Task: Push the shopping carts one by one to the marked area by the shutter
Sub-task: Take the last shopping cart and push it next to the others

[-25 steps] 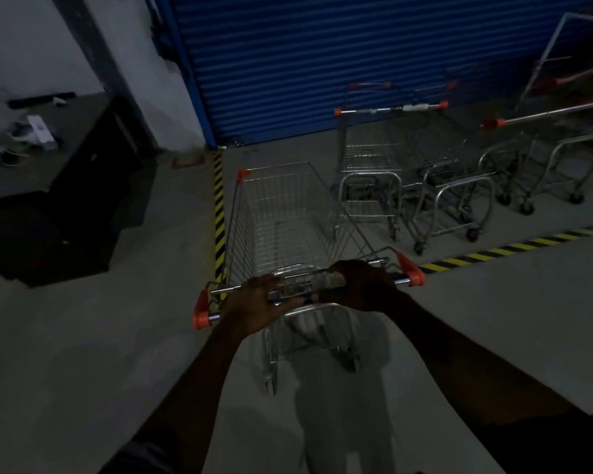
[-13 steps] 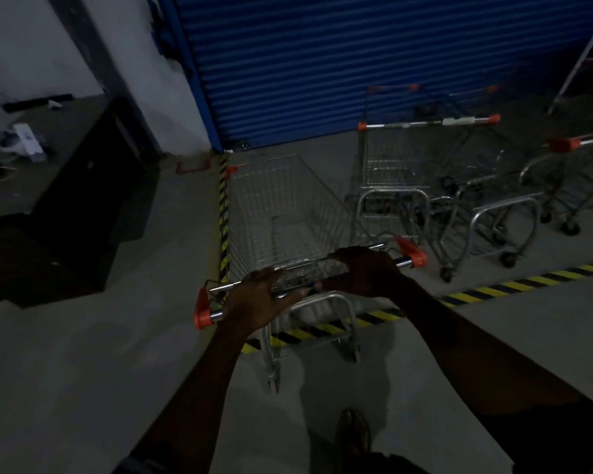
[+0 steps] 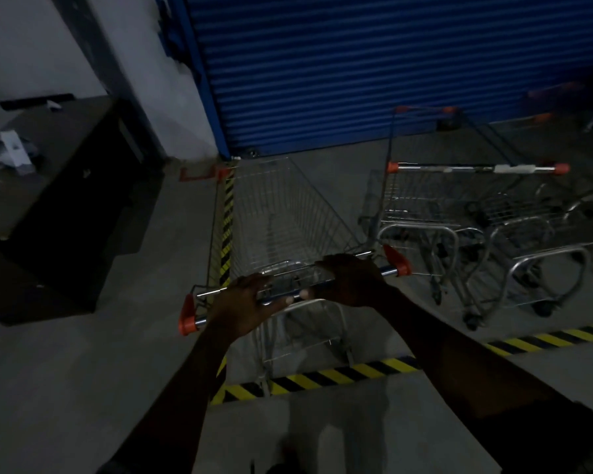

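Nearest to us, the left hand [image 3: 243, 302] and right hand [image 3: 350, 280] are each wrapped over the chromed tubular push handle with orange end caps [image 3: 396, 265], close together about its middle. That handle belongs to the silver wire-mesh shopping cart [image 3: 288, 213], which is empty.

We judge the cart stiff, fairly light when unloaded and free-rolling on its castors. It is liable to veer if pushed from one side. The handle is the proper hold, and a wider grip would steer it better.

The rear of the cart stands about over the near strip of yellow-and-black striped floor tape [image 3: 339, 374]. Its basket lies inside the marked area, along the left-hand strip. Just beside it on the right stand the parked silver wire carts [image 3: 425, 206], apart from it by a narrow gap. Beyond is the blue ribbed roller shutter [image 3: 356, 63], with the basket's front near its foot.

Against the frame half a second ago, the cart has gone further in. The near tape, then under the handle, now lies on our side of it, and the shutter and parked carts are closer. The grip is unchanged.
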Tool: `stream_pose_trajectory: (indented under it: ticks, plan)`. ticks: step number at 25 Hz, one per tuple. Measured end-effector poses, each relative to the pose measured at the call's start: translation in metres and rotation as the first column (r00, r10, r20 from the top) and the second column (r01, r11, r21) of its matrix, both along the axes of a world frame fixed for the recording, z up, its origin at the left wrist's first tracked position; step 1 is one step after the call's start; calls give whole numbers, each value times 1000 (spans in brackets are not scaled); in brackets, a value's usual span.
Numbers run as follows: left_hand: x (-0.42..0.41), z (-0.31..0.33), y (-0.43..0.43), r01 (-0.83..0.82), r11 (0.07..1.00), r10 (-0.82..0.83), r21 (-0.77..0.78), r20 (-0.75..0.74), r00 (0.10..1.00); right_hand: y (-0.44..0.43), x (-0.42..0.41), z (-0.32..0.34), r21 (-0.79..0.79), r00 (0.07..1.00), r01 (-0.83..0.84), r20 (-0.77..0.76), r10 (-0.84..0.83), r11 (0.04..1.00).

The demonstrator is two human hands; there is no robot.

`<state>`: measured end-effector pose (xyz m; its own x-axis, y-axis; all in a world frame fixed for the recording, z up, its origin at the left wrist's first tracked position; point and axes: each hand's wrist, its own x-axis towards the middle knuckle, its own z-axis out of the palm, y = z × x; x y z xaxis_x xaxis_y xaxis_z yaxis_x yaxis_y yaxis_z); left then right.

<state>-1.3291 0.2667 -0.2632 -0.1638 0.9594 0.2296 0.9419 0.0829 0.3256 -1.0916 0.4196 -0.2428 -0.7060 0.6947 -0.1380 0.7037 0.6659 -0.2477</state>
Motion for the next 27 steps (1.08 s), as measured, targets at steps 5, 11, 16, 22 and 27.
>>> stream_pose_trajectory:
  ticks: [5,11,16,22,27]
  plan:
    - [-68,-2,69,36,999,-36,-4,-6,999,62,-65,-14,31,997,64,-41,-62,997]
    - [-142,11,134,57,996,-59,-72,-32,998,109,-134,-17,131,987,127,-120,-111,983]
    - [-190,9,173,158,987,-158,-7,-41,987,137,-168,-26,124,989,79,-135,-62,989]
    - [-200,-8,215,206,977,-184,58,-268,946,183,-149,-28,330,992,94,-109,-61,939]
    - [-167,-9,243,136,991,-130,8,-230,964,216,-127,-13,435,996,91,-24,-89,896]
